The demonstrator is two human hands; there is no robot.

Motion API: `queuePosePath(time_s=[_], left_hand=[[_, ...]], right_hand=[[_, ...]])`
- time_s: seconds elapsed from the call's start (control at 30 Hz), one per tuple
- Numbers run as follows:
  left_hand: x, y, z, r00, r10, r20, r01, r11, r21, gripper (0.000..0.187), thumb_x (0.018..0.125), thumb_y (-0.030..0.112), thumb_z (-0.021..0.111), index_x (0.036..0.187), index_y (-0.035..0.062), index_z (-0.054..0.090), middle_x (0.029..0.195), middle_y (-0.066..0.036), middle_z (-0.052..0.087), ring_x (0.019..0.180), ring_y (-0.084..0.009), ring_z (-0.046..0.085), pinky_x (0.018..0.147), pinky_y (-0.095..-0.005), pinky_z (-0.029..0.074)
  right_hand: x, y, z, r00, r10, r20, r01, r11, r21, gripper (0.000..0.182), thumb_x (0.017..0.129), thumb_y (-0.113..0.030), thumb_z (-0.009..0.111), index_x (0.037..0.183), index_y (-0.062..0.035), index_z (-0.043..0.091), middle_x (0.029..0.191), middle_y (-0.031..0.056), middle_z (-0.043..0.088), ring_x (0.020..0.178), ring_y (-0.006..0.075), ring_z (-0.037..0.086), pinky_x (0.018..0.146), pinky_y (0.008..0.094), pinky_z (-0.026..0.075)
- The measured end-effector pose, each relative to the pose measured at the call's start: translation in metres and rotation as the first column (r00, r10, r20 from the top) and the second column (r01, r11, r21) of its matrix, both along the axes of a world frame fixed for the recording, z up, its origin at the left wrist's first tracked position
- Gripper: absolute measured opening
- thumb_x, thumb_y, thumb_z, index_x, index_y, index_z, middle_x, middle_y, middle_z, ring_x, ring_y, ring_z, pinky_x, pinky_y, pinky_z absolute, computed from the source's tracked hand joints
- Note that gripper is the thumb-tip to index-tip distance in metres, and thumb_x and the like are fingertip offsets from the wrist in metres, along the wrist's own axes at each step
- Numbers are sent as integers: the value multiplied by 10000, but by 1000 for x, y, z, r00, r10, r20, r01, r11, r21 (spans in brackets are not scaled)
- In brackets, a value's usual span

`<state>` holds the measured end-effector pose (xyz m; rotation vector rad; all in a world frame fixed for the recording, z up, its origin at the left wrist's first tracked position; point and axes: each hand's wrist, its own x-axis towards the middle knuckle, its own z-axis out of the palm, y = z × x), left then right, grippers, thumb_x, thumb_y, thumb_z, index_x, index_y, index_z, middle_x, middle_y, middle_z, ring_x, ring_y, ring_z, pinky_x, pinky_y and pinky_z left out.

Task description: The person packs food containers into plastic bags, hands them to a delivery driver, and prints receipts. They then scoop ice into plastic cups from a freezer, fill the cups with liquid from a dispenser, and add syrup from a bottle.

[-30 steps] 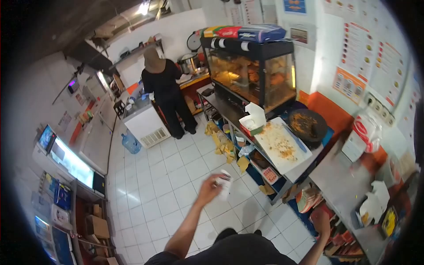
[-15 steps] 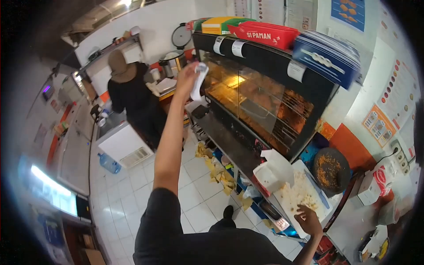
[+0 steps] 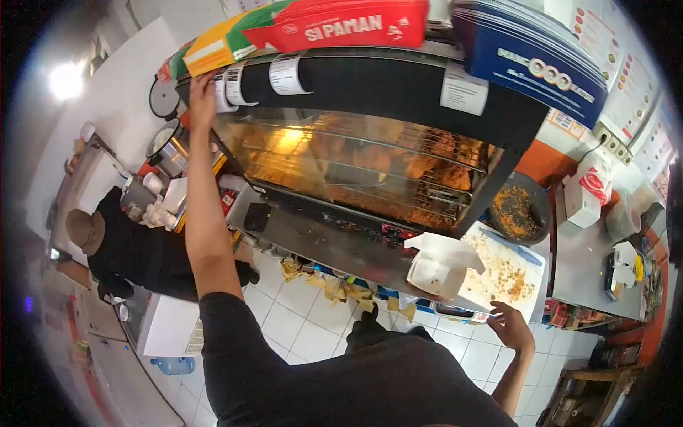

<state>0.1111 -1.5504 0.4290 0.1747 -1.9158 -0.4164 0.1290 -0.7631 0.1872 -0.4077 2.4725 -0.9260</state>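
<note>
Steel counter is running beneath a lit food cabinet, over white floor tiles; 1 person in black is standing at left. I am watching the left hand reaching against the leftmost paper slip on the cabinet's upper edge; I cannot tell whether it is pinching. The right hand is hovering, fingers spread, beside the crumb-strewn board.

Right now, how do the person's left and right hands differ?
The left hand is raised to the top edge of the black display cabinet; the right hand is low, by the near edge of the white board. The left hand is at the leftmost paper slip; the right hand is open and holds nothing visible. Both are bare.
</note>
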Motion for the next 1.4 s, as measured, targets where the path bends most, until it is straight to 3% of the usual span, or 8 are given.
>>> queuePosePath(time_s=[0.27,0.5,0.67,0.77,0.9,1.03,1.13,1.4], left_hand=[[-1,5,-4,995,77,-58,-94,920,-382,387,877,84,464,1226,-7,605,1221,-206,574,1169,-388,523,1004,-443,399],[-1,18,-15,965,245,-98,-263,866,-425,416,855,106,497,1264,62,553,1276,-130,538,1136,-342,491,957,-495,363],[-6,9,-23,978,150,-147,-196,904,-381,426,848,78,491,1270,43,545,1302,-147,508,1197,-352,453,1040,-482,330],[3,34,-31,937,67,-343,-175,939,-296,441,825,44,515,1264,18,542,1299,-170,509,1203,-357,463,1039,-472,347],[6,75,-31,974,-52,-221,-38,922,-384,431,820,22,520,1246,18,583,1288,-172,534,1230,-367,476,1083,-461,329],[-12,86,-17,981,-32,-190,-62,883,-466,404,811,53,555,1210,-3,581,1177,-174,536,1147,-380,499,1013,-481,381],[-17,91,-15,986,-41,-160,-39,883,-468,428,819,69,552,1241,-6,559,1204,-185,530,1168,-387,487,1032,-492,361],[-19,138,-13,991,-116,-68,70,879,-472,501,815,151,573,1295,15,521,1251,-162,540,1233,-331,478,1097,-523,281]], right_hand=[[5,-18,2,997,-11,-76,10,1000,-9,473,862,-76,698,1308,8,565,1062,164,705,879,229,699,775,341,568],[-6,-79,31,989,50,-141,-52,999,-14,437,868,-83,690,1284,-3,585,1042,157,705,913,226,684,806,347,547],[-14,-158,93,938,188,-290,-204,979,-25,471,851,-107,687,1299,-5,580,1148,179,677,999,272,670,871,373,526],[-11,-209,132,799,308,-516,-343,939,28,425,828,-62,710,1235,0,606,1028,175,665,948,302,659,846,391,517],[-10,-292,193,470,355,-808,-455,882,123,427,823,-50,700,1232,-19,585,1140,191,598,1057,376,597,899,439,490],[-43,-398,243,27,163,-986,-531,838,124,430,846,-117,660,1243,13,558,1245,215,538,1184,389,522,1004,466,441],[-73,-450,251,-135,57,-989,-466,878,114,438,877,-114,646,1279,17,530,1268,190,530,1173,377,518,1008,457,424],[-84,-451,248,-95,14,-995,-272,962,40,447,884,-186,653,1272,12,554,1264,187,535,1192,355,497,1034,467,369]])
